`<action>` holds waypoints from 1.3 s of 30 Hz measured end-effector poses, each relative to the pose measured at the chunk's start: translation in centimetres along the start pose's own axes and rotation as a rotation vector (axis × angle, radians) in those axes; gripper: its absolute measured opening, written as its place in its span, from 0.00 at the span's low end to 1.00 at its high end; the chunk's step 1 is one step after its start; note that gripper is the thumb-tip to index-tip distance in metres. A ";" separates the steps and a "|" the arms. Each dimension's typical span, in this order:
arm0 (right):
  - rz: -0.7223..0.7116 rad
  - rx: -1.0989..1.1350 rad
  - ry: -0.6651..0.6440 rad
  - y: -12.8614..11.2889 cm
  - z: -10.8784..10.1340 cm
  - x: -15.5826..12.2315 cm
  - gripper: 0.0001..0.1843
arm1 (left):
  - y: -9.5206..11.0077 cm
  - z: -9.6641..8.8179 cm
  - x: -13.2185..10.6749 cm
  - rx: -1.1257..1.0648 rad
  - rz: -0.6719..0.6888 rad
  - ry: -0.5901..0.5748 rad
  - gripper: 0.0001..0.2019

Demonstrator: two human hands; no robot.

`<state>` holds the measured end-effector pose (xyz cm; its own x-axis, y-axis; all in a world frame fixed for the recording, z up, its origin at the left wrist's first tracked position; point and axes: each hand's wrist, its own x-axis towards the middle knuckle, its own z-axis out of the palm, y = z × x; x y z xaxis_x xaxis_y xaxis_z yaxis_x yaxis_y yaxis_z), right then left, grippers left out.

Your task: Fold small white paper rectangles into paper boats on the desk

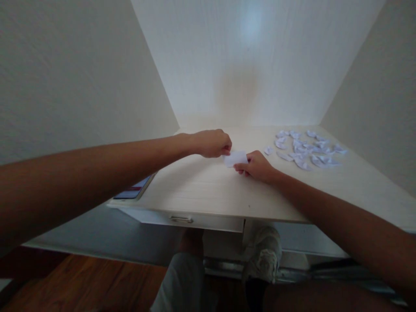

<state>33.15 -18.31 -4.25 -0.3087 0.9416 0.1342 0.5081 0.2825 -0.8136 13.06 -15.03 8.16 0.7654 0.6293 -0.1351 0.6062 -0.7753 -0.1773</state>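
Note:
A small white piece of paper [236,158] is held between my two hands, just above the middle of the desk. My left hand [213,143] pinches its left end, with the fingers curled in. At its right end, my right hand [256,167] grips the paper between thumb and fingers. Off to the right lies a loose cluster of several crumpled or folded white paper pieces [302,148]. One small paper piece [268,150] sits a little apart, close to my right hand.
The white desk [201,190] meets a back wall and side panels. A tablet or phone [133,190] lies at the left front edge, partly under my left forearm. Below are a drawer with a metal handle [181,219], my knee and a shoe [264,255].

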 end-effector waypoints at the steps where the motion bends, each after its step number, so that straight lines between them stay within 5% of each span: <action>1: 0.000 0.003 0.006 0.0 -0.1 -0.1 0.14 | -0.1 0.1 0.0 -0.008 0.007 0.003 0.11; 39: 0.058 -0.009 0.015 0.5 -1.0 -0.6 0.17 | -0.8 -0.5 0.5 -0.127 0.133 0.011 0.07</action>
<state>34.37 -18.54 -4.15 -0.2663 0.9591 0.0957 0.5317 0.2290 -0.8153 13.09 -14.15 8.68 0.8427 0.5203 -0.1383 0.5210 -0.8529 -0.0336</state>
